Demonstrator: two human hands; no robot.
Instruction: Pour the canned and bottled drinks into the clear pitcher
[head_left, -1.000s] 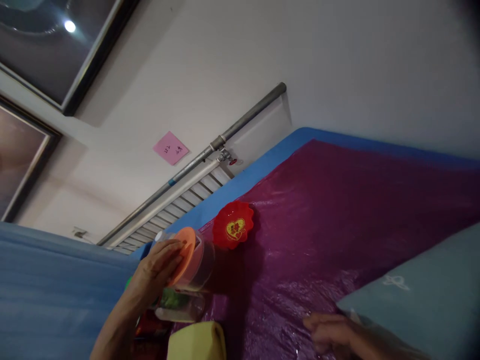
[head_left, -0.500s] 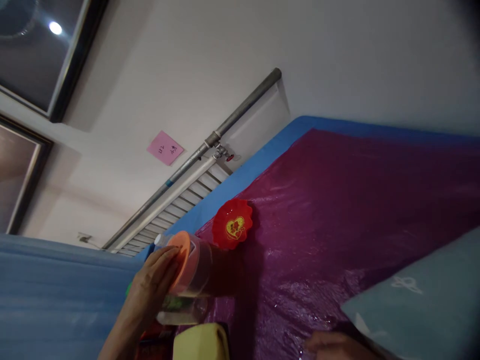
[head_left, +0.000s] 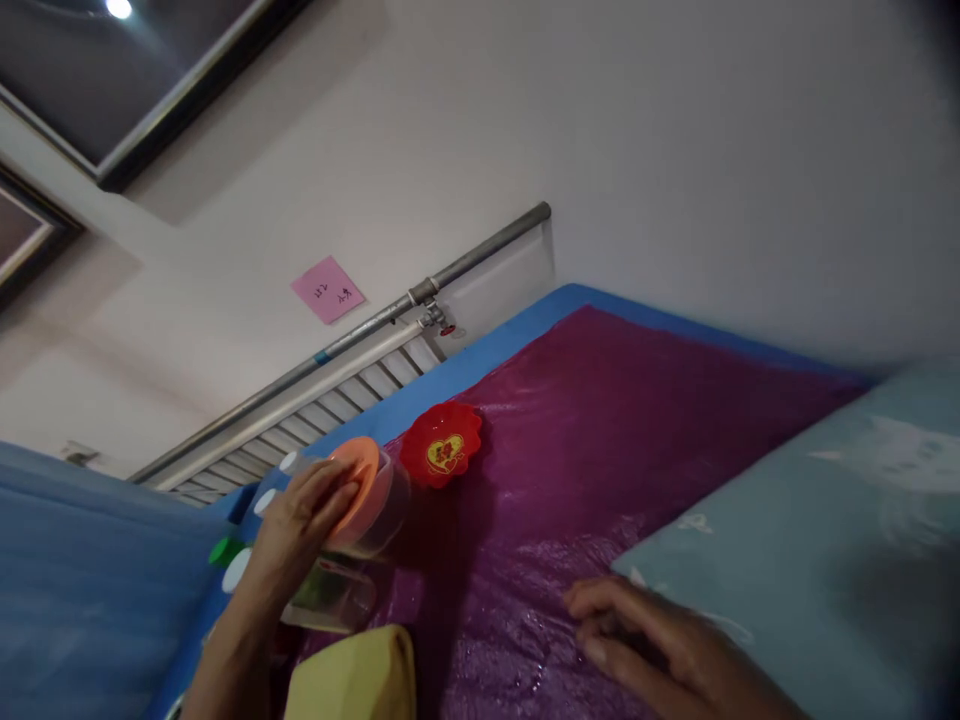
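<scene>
My left hand [head_left: 304,520] rests over a clear plastic container with an orange lid [head_left: 369,482], its fingers bent onto the lid. Against that container's far side stands a red scalloped dish [head_left: 441,445] with a yellow heart printed in it. A second clear container [head_left: 334,598], with something green inside, is partly hidden beneath my left wrist. Closer to me is a folded yellow cloth [head_left: 356,680]. My right hand [head_left: 649,640] hovers at the lower right with loosely curled fingers, thumb apart, holding nothing.
Shiny purple plastic sheeting [head_left: 555,450] covers the blue-edged table. A light teal printed cloth [head_left: 810,540] lies at right. White-capped bottles and a green cap [head_left: 225,551] stand at left. Behind are a pipe [head_left: 487,245], a radiator [head_left: 322,410] and a blue curtain [head_left: 97,580].
The view has shifted, bringing more of the teal cloth and bottle caps into sight. My right hand has come further into view from the bottom edge. My left hand stays on the orange lid.
</scene>
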